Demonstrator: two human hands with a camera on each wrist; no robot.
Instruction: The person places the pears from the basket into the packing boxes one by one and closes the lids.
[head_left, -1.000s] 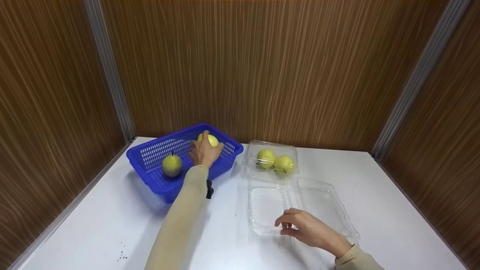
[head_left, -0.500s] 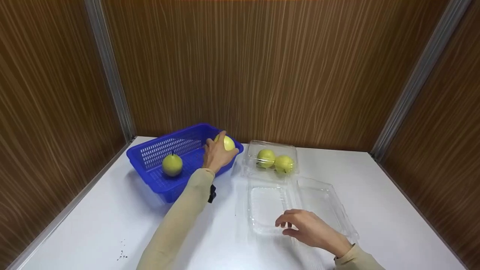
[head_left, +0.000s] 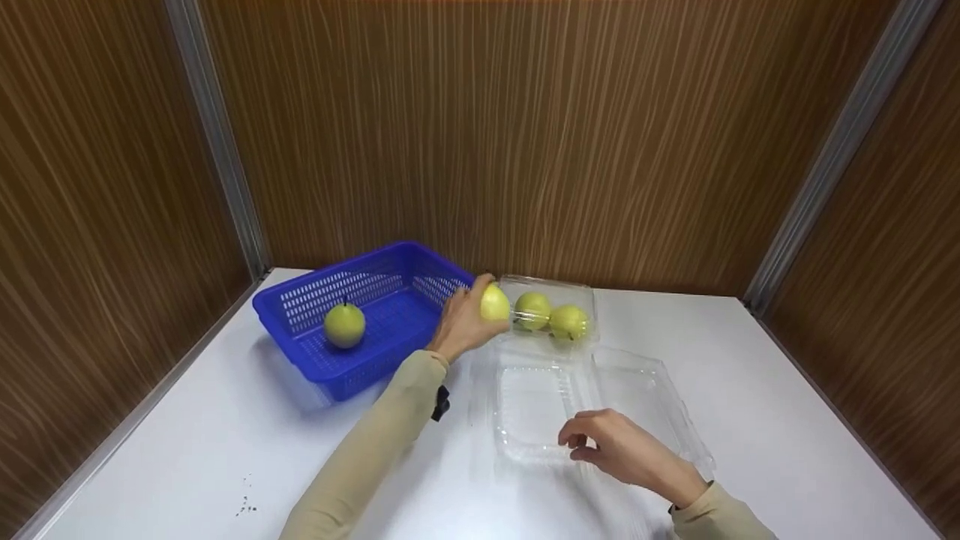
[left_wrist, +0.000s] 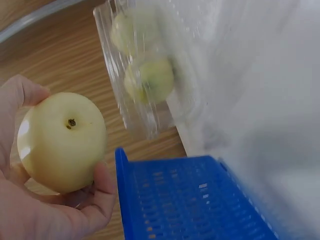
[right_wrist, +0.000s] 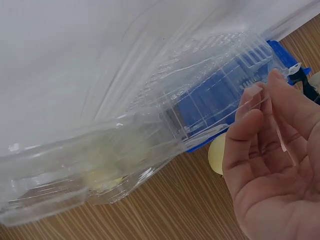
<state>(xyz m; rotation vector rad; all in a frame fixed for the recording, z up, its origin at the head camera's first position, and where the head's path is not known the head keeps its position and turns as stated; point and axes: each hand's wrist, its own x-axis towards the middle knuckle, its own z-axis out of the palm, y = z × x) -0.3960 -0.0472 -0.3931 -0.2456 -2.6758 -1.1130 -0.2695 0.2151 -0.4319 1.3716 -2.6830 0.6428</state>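
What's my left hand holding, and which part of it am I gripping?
Your left hand holds a pear around its sides, leaving the dimpled end uncovered.

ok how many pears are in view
4: one pear in the left hand, one pear in the blue basket, two pears in the clear container at the back.

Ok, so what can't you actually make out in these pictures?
Head view: part of the held pear, hidden by the left hand.
Head view: what the dark specks are; too small.
Left wrist view: the rest of the basket, cut off by the bottom edge.
Right wrist view: the boxed pears' outlines, blurred behind clear plastic.
Right wrist view: whether the right hand pinches the open box; see-through plastic barely shows there.
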